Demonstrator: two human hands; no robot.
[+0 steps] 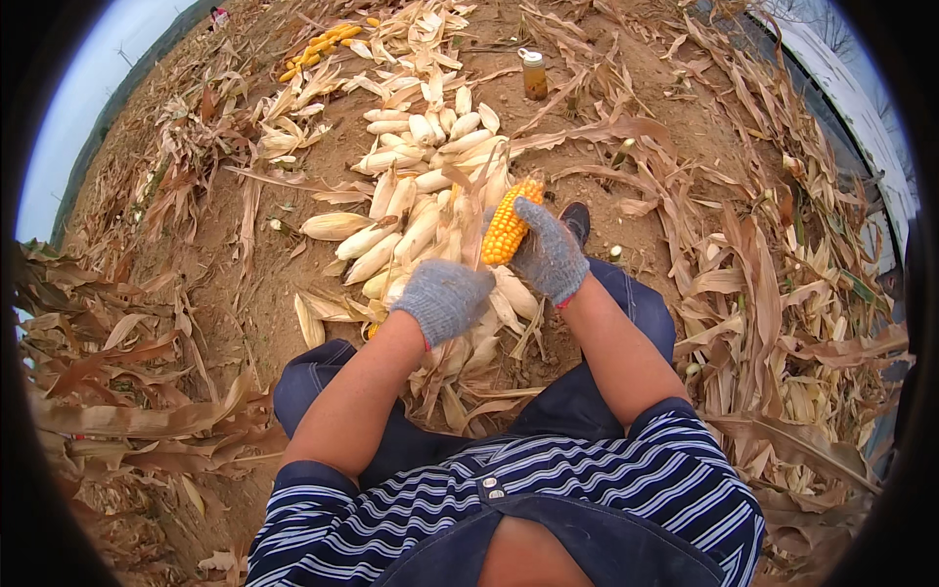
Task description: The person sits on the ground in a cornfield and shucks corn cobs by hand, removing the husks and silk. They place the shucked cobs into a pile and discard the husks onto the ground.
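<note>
My right hand [550, 253], in a grey knit glove, grips a bare yellow ear of corn [508, 227], its thumb lying along the kernels. The ear tilts, with its upper end away from me. Left of its lower end is my left hand [444, 297], gloved alike, with the fingers curled and slightly blurred. Whether husk is caught in those fingers is hidden. Beneath and beyond both hands spreads a heap of ears in pale husks [418, 227]. Loose husk leaves [469, 359] lie between my knees, and a little yellow corn [373, 330] shows beside my left wrist.
Husked yellow ears [323, 48] are piled at the far left, near discarded husks [418, 33]. A lidded bottle of brown liquid [535, 75] stands on the soil beyond the heap. Dry corn stalks [755, 293] cover the right side; cut stubs [615, 252] poke up. Another person [218, 16] is far off.
</note>
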